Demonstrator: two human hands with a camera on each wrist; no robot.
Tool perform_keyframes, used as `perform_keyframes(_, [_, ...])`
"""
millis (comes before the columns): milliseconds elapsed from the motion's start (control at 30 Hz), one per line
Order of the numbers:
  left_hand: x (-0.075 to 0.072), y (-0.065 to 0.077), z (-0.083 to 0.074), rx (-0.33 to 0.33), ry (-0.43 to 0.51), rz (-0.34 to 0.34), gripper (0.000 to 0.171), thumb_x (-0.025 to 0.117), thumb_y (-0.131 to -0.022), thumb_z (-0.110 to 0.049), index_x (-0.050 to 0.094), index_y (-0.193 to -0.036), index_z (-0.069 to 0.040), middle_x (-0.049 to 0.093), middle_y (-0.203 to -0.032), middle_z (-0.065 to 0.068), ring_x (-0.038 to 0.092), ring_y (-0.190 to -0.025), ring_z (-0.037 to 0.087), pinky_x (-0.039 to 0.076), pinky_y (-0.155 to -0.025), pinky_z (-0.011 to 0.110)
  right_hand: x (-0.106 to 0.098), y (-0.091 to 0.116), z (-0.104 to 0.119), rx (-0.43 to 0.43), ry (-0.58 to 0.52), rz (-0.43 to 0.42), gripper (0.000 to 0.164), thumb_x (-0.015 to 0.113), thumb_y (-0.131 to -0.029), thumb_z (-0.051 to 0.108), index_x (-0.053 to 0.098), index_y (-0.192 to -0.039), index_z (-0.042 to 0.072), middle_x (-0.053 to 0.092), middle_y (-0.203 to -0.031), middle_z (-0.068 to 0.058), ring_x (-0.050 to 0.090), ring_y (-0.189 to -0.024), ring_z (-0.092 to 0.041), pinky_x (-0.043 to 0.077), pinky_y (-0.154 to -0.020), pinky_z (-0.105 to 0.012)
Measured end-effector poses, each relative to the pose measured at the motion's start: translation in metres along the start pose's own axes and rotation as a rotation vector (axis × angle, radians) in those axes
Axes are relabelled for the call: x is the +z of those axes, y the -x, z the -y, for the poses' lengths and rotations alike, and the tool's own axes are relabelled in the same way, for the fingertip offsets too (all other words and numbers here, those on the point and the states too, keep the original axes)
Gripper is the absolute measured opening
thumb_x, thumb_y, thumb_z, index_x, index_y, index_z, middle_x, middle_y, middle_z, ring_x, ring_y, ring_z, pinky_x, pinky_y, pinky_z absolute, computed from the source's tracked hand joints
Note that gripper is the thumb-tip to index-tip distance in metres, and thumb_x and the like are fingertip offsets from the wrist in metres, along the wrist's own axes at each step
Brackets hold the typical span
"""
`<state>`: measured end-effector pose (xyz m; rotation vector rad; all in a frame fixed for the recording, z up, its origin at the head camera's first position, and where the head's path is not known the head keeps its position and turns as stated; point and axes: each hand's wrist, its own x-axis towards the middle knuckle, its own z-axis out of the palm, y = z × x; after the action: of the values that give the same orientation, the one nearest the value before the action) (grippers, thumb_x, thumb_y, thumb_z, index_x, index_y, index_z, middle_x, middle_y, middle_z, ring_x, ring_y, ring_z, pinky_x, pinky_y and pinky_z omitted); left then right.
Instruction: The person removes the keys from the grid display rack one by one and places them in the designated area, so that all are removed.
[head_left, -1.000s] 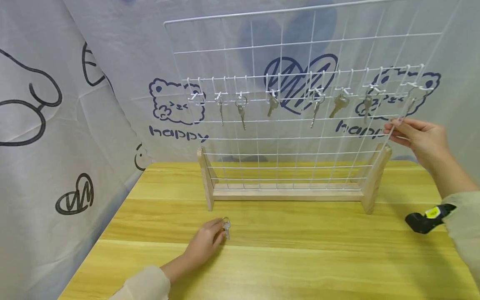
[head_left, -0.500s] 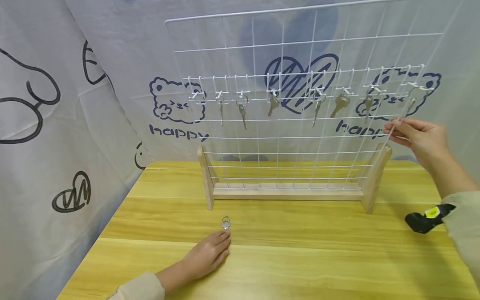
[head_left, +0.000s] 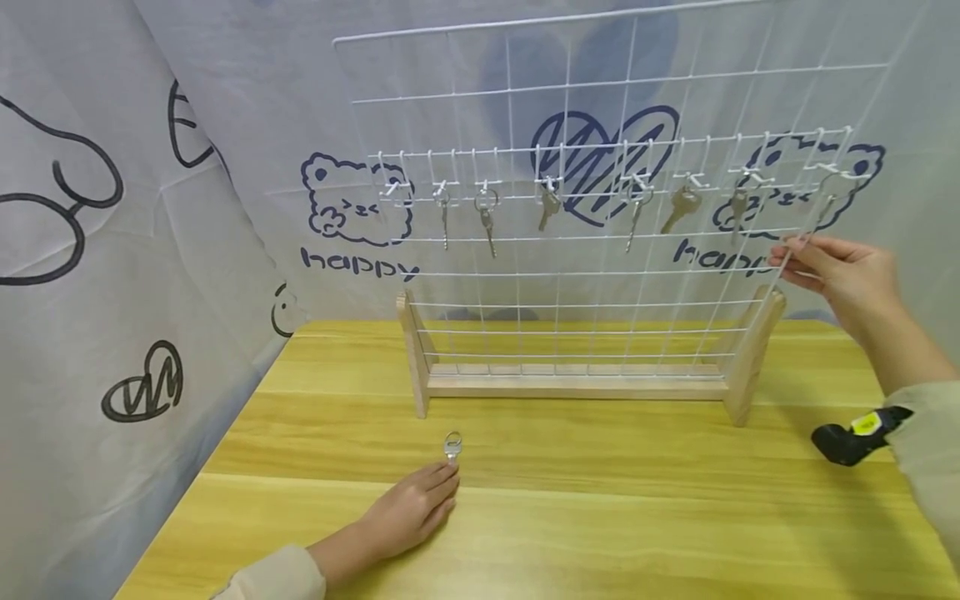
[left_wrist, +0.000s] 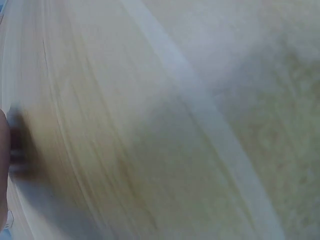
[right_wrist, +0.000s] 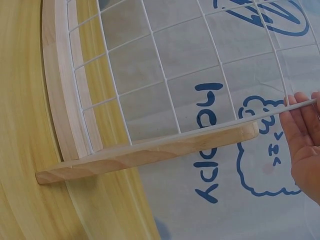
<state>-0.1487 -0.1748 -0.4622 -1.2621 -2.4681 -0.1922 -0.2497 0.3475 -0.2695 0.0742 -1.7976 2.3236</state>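
Observation:
A silver key with a split ring lies on the wooden table, its ring pointing toward the rack. My left hand rests palm down on the table, straight fingertips covering the key's lower part. A white wire grid rack stands upright in a wooden base. With thumb and fingers my right hand pinches the grid's right edge wire, also seen in the right wrist view, where the hand sits at the right border. Several keys, such as a brass-coloured key, hang from white hooks across the grid.
The leftmost hook carries no key that I can make out. The wooden base stands toward the table's back. Behind hangs a white curtain with blue drawings. A black device is at the right sleeve.
My left hand has shifted from the key's left side to below it, fingertips now over its lower part. My right hand keeps its hold on the grid edge.

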Motion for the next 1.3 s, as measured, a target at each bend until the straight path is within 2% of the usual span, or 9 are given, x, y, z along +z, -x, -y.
perform_keyframes(100, [-0.003,-0.005,0.003,0.020,0.010,-0.091,0.025,0.067,-0.082,-0.010,0.067,-0.103,0.003,0.067,-0.108,0.017,0.065,-0.101,0.027,0.056,-0.086,0.033,0.001,0.000,0.001,0.009,-0.023,0.012,0.012,0.069,-0.080,0.009,0.073,-0.091,0.006,0.074,-0.079,0.000,0.070,-0.073,-0.011,0.059,-0.064,-0.020])
perform_keyframes(200, [-0.010,-0.016,0.008,0.005,0.050,-0.194,0.024,0.070,-0.076,-0.003,0.067,-0.100,0.005,0.068,-0.103,0.017,0.066,-0.095,0.026,0.058,-0.082,0.031,0.001,0.000,0.001,0.012,-0.024,0.012,0.011,0.069,-0.081,0.009,0.073,-0.091,0.007,0.074,-0.079,0.000,0.070,-0.073,-0.011,0.059,-0.063,-0.020])
perform_keyframes(300, [-0.019,-0.028,0.014,-0.042,0.074,-0.277,0.025,0.071,-0.074,0.000,0.067,-0.098,0.005,0.068,-0.100,0.017,0.066,-0.094,0.027,0.058,-0.081,0.034,0.001,0.000,0.001,0.019,-0.023,0.009,0.011,0.069,-0.081,0.010,0.073,-0.091,0.008,0.074,-0.079,0.001,0.070,-0.073,-0.011,0.059,-0.064,-0.020])
perform_keyframes(433, [-0.031,-0.044,0.024,-0.114,0.094,-0.377,0.021,0.067,-0.077,-0.001,0.066,-0.097,0.005,0.069,-0.099,0.019,0.066,-0.093,0.031,0.058,-0.079,0.038,0.000,-0.001,0.002,0.024,-0.025,0.010,0.011,0.069,-0.081,0.010,0.073,-0.090,0.008,0.074,-0.079,0.000,0.070,-0.073,-0.011,0.059,-0.064,-0.020])
perform_keyframes(600, [-0.050,-0.065,0.032,-0.189,0.172,-0.471,0.019,0.065,-0.081,-0.001,0.066,-0.099,0.005,0.068,-0.101,0.020,0.065,-0.095,0.033,0.057,-0.082,0.042,0.000,-0.001,0.001,0.012,-0.034,0.014,0.010,0.068,-0.081,0.009,0.073,-0.090,0.006,0.074,-0.078,0.000,0.070,-0.072,-0.011,0.059,-0.063,-0.020])
perform_keyframes(767, [-0.068,-0.084,0.039,-0.188,0.191,-0.537,0.019,0.066,-0.080,0.000,0.066,-0.099,0.006,0.069,-0.100,0.020,0.065,-0.095,0.033,0.056,-0.084,0.043,0.001,-0.002,-0.001,-0.010,0.009,-0.004,0.012,0.070,-0.080,0.012,0.073,-0.091,0.007,0.074,-0.078,0.001,0.070,-0.072,-0.009,0.058,-0.064,-0.018])
perform_keyframes(933, [-0.085,-0.101,0.041,-0.186,0.215,-0.573,0.020,0.066,-0.081,-0.001,0.065,-0.101,0.006,0.069,-0.100,0.019,0.065,-0.096,0.031,0.055,-0.087,0.041,0.000,-0.002,-0.003,-0.033,0.051,-0.013,0.014,0.070,-0.080,0.015,0.072,-0.092,0.008,0.074,-0.079,0.004,0.069,-0.073,-0.007,0.057,-0.063,-0.016])
perform_keyframes(1300, [-0.117,-0.134,0.044,-0.289,0.299,-0.657,0.022,0.068,-0.081,-0.003,0.066,-0.102,0.006,0.069,-0.101,0.020,0.065,-0.093,0.031,0.056,-0.084,0.039,0.000,-0.002,-0.004,-0.031,0.073,-0.012,0.015,0.071,-0.080,0.017,0.072,-0.092,0.008,0.074,-0.079,0.004,0.069,-0.073,-0.007,0.057,-0.063,-0.015])
